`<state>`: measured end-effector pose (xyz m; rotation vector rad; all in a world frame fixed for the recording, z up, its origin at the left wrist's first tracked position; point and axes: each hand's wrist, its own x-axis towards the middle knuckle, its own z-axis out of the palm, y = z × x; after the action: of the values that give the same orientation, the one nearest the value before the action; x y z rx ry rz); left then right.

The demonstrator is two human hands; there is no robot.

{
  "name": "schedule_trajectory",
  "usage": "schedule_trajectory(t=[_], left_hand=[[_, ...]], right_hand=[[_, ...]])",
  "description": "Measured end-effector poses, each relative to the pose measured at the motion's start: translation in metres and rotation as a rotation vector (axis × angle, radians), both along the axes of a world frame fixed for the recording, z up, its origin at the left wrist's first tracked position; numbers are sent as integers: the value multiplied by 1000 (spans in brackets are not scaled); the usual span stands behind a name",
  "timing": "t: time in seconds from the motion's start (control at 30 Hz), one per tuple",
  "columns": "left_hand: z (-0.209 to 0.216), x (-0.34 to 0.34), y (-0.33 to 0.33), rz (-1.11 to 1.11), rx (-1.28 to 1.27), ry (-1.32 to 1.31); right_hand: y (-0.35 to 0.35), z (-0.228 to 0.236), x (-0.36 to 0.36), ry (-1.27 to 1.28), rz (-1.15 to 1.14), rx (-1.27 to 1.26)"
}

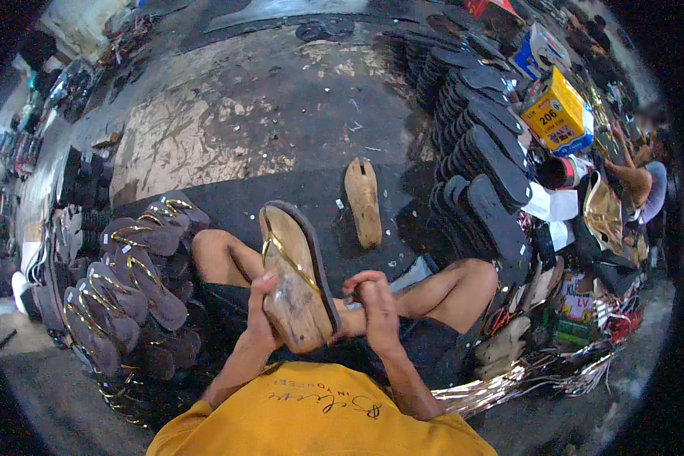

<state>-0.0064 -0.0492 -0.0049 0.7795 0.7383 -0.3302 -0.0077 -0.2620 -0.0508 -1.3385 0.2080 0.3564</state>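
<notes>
My left hand [261, 318] grips a wooden shoe last [295, 315] by its left side near the heel. Fitted against the last is a flip-flop, its dark sole [309, 234] showing along the right edge and its gold strap [295, 267] crossing the wood. Just right of the sole, my right hand [380, 315] is closed with fingers curled in; whatever it may hold is hidden. A second wooden last [363, 204], slotted at its far end, lies on the dark mat ahead of my folded legs.
Flip-flops with gold straps [118, 292] are piled at my left. Tall stacks of dark soles [475, 152] stand on the right, beside a yellow box [558, 110]. Shiny strips [509, 384] lie at the lower right. Another person [637, 178] sits at the far right.
</notes>
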Motion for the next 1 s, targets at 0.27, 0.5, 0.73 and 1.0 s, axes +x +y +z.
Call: schedule_trajectory(t=[0.27, 0.5, 0.73, 1.0], left_hand=[[36, -52, 1, 101, -371, -99], [58, -16, 10, -581, -197, -549], [28, 18, -24, -458, 290, -401], [26, 46, -23, -522, 431, -460]], right_hand=[[-3, 31, -58, 437, 368, 436], [-13, 24, -56, 543, 443, 558], [3, -72, -46, 340, 62, 752], [10, 61, -3, -197, -1, 3]])
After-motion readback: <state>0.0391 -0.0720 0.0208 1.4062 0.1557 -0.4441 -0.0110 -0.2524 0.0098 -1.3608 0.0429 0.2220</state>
